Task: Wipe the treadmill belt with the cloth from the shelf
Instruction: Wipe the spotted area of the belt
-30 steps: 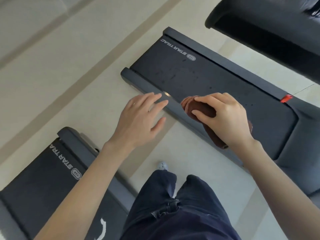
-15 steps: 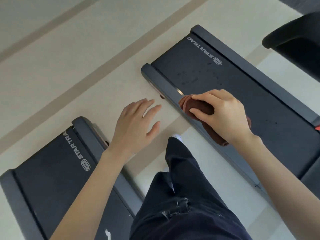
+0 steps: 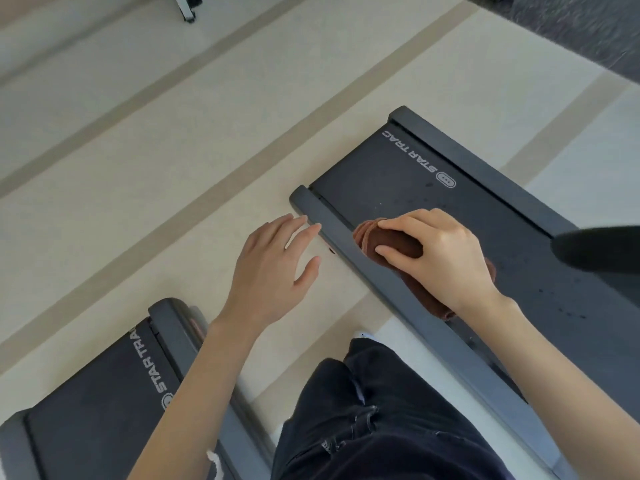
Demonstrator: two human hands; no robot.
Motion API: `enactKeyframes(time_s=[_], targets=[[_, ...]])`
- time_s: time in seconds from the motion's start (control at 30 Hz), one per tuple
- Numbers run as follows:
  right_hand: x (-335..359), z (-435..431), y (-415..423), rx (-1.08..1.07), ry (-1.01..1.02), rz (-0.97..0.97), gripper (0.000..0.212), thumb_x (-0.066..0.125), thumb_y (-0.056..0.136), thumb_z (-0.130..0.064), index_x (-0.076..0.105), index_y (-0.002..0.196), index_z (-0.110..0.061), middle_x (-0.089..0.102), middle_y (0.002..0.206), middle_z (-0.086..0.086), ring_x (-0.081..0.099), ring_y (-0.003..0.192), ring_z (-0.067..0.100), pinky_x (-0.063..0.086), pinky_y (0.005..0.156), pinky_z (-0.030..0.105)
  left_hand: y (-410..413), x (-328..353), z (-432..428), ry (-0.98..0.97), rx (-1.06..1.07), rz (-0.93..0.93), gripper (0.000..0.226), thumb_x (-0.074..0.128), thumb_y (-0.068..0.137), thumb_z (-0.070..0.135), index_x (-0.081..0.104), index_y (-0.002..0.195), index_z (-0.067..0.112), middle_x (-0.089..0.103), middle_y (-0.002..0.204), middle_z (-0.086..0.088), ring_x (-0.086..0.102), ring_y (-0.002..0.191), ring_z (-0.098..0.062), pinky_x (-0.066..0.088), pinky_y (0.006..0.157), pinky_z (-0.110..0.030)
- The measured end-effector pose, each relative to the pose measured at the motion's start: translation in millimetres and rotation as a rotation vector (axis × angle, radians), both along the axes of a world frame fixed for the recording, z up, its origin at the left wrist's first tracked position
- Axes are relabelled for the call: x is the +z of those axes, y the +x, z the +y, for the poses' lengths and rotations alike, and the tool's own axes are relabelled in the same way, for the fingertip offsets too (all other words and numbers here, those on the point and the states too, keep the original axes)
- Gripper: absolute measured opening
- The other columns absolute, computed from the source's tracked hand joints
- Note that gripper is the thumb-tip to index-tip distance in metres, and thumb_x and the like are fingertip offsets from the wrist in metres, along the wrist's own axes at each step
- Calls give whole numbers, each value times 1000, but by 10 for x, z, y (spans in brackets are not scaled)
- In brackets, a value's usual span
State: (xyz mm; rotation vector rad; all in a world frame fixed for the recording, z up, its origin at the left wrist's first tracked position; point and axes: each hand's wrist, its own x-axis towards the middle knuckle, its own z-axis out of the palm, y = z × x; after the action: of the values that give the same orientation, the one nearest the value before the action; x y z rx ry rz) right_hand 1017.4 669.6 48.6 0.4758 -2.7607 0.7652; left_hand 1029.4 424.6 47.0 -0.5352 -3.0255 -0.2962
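A folded brown cloth (image 3: 388,242) lies on the near side of the black treadmill belt (image 3: 408,192), partly over the grey side rail (image 3: 349,251). My right hand (image 3: 440,251) grips the cloth from above, fingers curled round its folded end. The cloth's far end shows behind my wrist. My left hand (image 3: 273,271) hovers open over the floor, fingers spread, its fingertips close to the rail's rear corner. The belt carries white STAR TRAC lettering and some dark specks.
A second treadmill (image 3: 93,410) sits at lower left, its rail under my left forearm. My dark trouser legs (image 3: 374,420) and a white shoe tip stand on the beige floor (image 3: 173,150) between the machines. A black handle (image 3: 599,247) juts in at right.
The view has shifted so the treadmill's rear end sits more central. My right hand with the cloth has slid toward the belt's rear end. My left hand stays open beside the rail.
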Motion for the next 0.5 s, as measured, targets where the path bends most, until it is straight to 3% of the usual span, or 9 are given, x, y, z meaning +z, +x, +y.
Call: enactKeyframes(time_s=[0.5], targets=[[-325, -137, -1304, -240, 36, -136, 30, 62, 80, -42, 70, 104, -26, 68, 94, -6, 60, 85, 21, 38, 67, 24, -1989, -307, -491, 13, -83, -73, 50, 34, 90, 40, 59, 126, 15, 58, 129, -3, 50, 122, -25, 42, 95, -42]])
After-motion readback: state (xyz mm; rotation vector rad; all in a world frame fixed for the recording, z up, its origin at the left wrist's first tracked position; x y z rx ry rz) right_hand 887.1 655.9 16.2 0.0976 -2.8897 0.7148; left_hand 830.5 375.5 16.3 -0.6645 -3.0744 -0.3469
